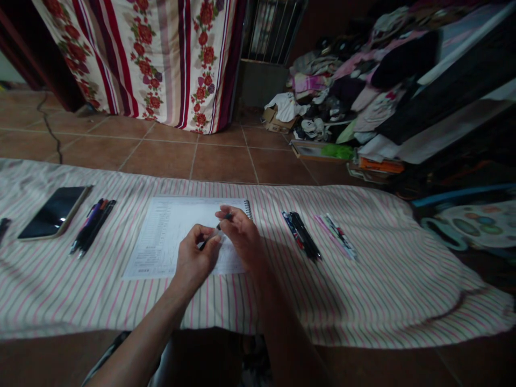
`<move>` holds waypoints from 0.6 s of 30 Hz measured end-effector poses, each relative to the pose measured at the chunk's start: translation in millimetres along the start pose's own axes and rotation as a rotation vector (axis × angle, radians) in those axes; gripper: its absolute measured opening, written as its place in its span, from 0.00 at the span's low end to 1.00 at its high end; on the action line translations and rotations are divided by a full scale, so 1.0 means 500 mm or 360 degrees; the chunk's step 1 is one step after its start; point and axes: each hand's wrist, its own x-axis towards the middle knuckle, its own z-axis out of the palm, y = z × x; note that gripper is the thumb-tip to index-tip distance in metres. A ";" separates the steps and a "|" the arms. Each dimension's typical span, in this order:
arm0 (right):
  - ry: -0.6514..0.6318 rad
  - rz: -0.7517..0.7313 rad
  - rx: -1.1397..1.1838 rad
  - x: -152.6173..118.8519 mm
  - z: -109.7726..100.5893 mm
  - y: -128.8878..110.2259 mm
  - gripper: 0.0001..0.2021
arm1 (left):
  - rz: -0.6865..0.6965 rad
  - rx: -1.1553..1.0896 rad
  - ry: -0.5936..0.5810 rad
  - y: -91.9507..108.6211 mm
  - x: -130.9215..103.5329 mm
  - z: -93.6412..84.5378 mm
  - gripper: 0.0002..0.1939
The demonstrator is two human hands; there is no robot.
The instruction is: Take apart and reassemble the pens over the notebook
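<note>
A dark pen [219,226] is held slantwise between my two hands, above a spiral-bound notebook [161,231] with a printed page showing. My left hand [196,252] pinches the pen's lower part between thumb and fingertips. Around the upper end curl the fingers of my right hand [244,236]. Part of the barrel is covered by the fingers. Right of the notebook lies a group of dark pens [302,235], and beyond it a smaller group of pale, patterned pens [336,235].
Striped cloth [382,279] covers the low surface. On the left lie a phone [54,212] and another bunch of pens [92,228]. A floral curtain [161,64] hangs behind. Heaped clothes [363,80] and a painted chair-like object [475,223] are at the right.
</note>
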 end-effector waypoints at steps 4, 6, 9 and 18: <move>-0.0141 -0.0050 0.0054 -0.005 -0.008 -0.013 0.16 | -0.0017 -0.0018 0.0001 0.002 0.002 0.000 0.06; -0.0139 -0.0023 0.0046 -0.007 -0.009 -0.021 0.13 | -0.0010 -0.0026 -0.0004 0.002 0.001 0.000 0.06; -0.0048 0.0068 -0.0006 -0.010 -0.005 -0.028 0.10 | -0.0006 -0.0033 -0.0014 0.000 -0.001 0.001 0.06; 0.0094 0.0125 -0.0037 -0.005 0.003 -0.021 0.10 | -0.0013 0.0016 0.0031 -0.007 -0.002 0.005 0.06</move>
